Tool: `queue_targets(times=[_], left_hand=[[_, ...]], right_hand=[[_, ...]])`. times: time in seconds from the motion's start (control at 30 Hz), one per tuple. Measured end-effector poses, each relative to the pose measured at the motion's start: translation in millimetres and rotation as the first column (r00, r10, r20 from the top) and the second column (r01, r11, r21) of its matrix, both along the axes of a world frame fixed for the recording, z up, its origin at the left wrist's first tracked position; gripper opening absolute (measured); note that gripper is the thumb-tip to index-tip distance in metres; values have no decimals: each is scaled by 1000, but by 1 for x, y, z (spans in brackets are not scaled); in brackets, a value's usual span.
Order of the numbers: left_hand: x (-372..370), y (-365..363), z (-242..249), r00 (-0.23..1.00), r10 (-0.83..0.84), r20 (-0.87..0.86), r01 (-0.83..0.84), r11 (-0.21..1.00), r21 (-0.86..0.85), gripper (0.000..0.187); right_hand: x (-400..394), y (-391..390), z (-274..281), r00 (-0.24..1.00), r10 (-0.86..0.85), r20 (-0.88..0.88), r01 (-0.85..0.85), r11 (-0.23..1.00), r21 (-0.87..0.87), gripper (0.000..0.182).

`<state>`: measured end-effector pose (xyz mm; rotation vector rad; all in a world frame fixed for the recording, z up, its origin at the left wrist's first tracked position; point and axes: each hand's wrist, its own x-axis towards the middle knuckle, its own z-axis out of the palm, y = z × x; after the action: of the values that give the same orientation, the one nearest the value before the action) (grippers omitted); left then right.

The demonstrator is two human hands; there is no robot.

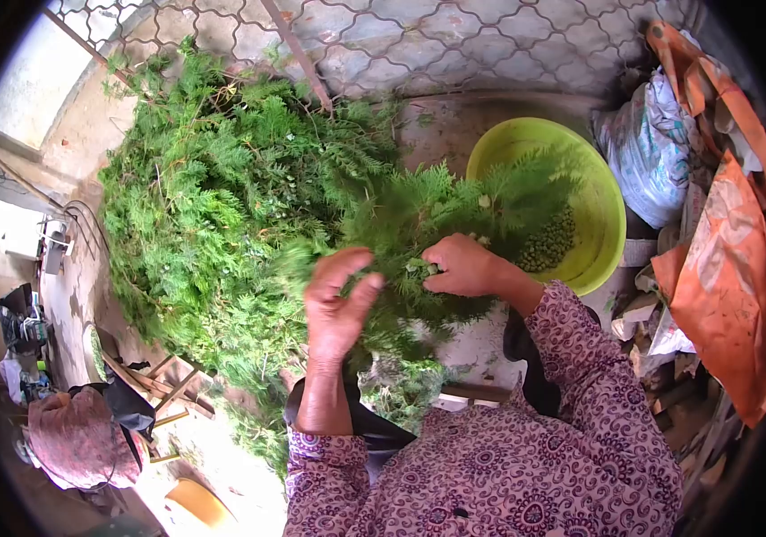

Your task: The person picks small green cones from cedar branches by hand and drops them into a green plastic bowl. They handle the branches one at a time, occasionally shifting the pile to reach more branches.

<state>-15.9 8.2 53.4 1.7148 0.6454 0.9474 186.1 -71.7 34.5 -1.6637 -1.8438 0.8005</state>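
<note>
Green feathery branches [213, 197] form a large heap at the left and centre. My left hand [338, 300] is raised over the heap's near edge, its thumb and fingers apart with nothing visible between them. To its right, my right hand [465, 266] pinches a leafy sprig [419, 267] between thumb and fingers. Part of the foliage is blurred and reaches over a yellow-green basin [611, 215]. Small round green cones [551, 243] lie in the basin's lower part, just beyond my right wrist.
A wavy metal grille [454, 40] runs along the back. White sacks [647, 148] and an orange sheet [723, 295] are at the right, above wood pieces. At lower left are a wooden frame [172, 389], a draped cloth [83, 438] and a yellow container [199, 501].
</note>
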Motion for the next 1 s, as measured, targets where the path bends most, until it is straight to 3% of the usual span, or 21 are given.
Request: queue_targets(times=[0.07,0.1,0.17,0.23,0.3,0.33,0.37,0.43,0.57,0.7,0.77,0.9,0.97,1.0], left_hand=[[6,-9,-6,985,-108,-136,107,994,-15,22],[8,-10,-10,986,-99,-131,98,995,-16,22],[10,-9,-24,958,-71,-277,120,979,163,23],[13,-8,-26,957,-83,-277,126,982,143,30],[18,-9,-26,929,-172,-327,188,982,19,42],[18,-6,-27,892,-304,-333,271,952,-143,58],[20,-6,-29,905,-285,-317,249,957,-149,58],[25,-6,-35,857,-466,-222,381,861,-336,69],[38,-18,-51,812,-493,-312,347,838,-421,79],[52,-27,-52,821,-523,-229,419,824,-381,78],[57,-25,-46,834,-534,137,514,663,-545,76],[58,-7,-18,866,-478,146,490,757,-432,74],[57,1,-20,941,-329,-77,319,940,-121,73],[54,6,-18,924,-217,-316,212,976,-49,74]], right_hand=[[3,0,5,1000,-15,1,15,1000,-14,28],[5,0,8,999,-16,49,18,999,-37,29],[6,-2,12,995,-2,99,8,998,-60,29],[5,-6,14,993,102,57,-104,994,17,27],[2,-12,21,988,152,29,-153,988,27,25],[1,-16,26,983,184,-7,-184,982,39,23],[1,-19,30,978,209,5,-209,978,26,23],[1,-25,37,973,227,-40,-226,974,14,17],[0,-33,40,972,233,-40,-231,972,43,16],[2,-38,36,969,243,-39,-239,967,86,18],[4,-39,43,972,232,-27,-226,964,139,20],[4,-42,54,987,161,-13,-154,966,209,23],[2,-43,62,999,23,32,-27,992,123,24],[1,-42,63,999,22,31,-26,991,129,24]])
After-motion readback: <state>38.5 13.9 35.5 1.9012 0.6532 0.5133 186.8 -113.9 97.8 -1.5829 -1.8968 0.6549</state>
